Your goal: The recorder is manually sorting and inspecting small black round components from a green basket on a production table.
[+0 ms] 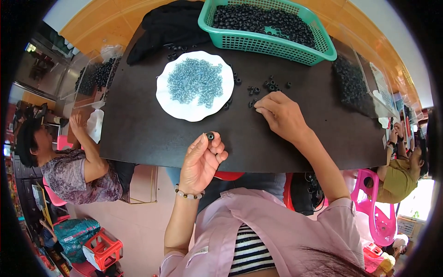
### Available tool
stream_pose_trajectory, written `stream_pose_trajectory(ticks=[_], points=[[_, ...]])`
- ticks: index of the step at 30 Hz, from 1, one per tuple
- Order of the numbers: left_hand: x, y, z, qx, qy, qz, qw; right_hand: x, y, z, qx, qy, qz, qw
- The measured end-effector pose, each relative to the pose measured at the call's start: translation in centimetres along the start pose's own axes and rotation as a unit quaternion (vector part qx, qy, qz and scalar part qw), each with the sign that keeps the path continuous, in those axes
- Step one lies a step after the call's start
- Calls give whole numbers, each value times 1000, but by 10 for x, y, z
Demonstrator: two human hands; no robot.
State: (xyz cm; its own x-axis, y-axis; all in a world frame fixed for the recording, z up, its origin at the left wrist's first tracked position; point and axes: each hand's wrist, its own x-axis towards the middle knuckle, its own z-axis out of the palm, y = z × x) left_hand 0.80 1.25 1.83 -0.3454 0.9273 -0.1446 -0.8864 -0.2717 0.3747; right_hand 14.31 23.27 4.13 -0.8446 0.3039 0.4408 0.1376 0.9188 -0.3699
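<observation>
Near the middle of the frame, a little below centre, the left hand is raised with the palm toward the camera and pinches a small black ring between the thumb and the fingertips; the ring sits at the top of the fingers, just above the near edge of the dark table. A bead bracelet goes around the left wrist. To the right of centre, the right hand lies palm down on the table, the fingers bent and close together, the fingertips pointing to the upper left; they touch or almost touch some loose black rings scattered on the table, but it is not possible to tell if the hand holds one. Just left of these rings, in the upper middle of the frame, stands a white plate with a heap of small silver-blue pieces on it. At the top of the frame, a green plastic basket is full of black rings. A clear bag of black rings lies at the right part of the table, and a clear box with more black rings stands at the upper left. Another person in a patterned shirt sits at the left edge, and a person in a yellow-olive shirt sits at the right edge.
</observation>
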Motion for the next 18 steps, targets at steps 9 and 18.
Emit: stream_pose_trajectory(ticks=[9,18], points=[[-2,0,5,5,21,-10,1000,-2,-5,-1,3,-14,-3,1000],[-13,-3,21,-39,104,-58,992,4,-49,-25,198,-22,88,976]])
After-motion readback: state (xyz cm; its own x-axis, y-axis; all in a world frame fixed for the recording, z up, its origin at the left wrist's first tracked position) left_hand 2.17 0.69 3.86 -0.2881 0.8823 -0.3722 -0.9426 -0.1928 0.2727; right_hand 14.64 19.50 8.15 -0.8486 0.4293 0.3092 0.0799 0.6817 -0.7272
